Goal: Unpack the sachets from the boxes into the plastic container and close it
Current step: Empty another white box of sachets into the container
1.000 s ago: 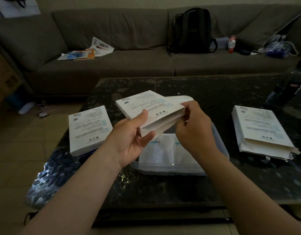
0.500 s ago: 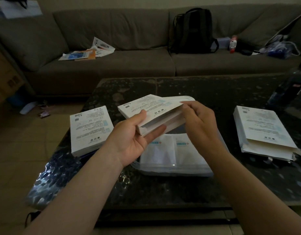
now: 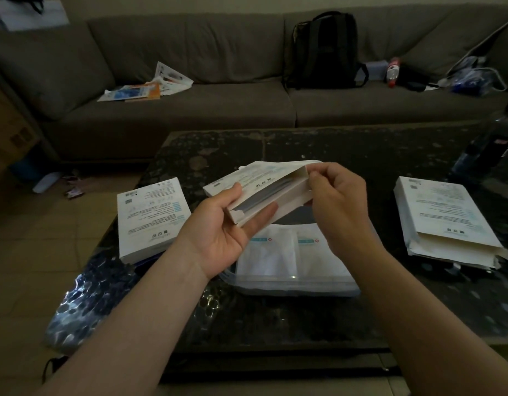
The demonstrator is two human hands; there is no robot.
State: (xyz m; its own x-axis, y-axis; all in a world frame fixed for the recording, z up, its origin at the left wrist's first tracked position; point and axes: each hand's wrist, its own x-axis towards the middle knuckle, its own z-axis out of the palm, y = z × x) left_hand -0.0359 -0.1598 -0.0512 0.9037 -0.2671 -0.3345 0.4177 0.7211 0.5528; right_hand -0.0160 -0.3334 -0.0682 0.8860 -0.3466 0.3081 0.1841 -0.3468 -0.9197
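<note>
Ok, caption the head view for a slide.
Left hand holds a white box above the plastic container of sachets while the right hand pinches its open end.

A home living room — grey sofa (image 3: 190, 104), dark coffee table (image 3: 361, 155).

Both hands raised, forearms reaching fwd.
L hand (image 3: 224, 224) palm-up, thumb & fingers grip the box (image 3: 261, 178); R hand (image 3: 338, 204) pinches its open end.
</note>
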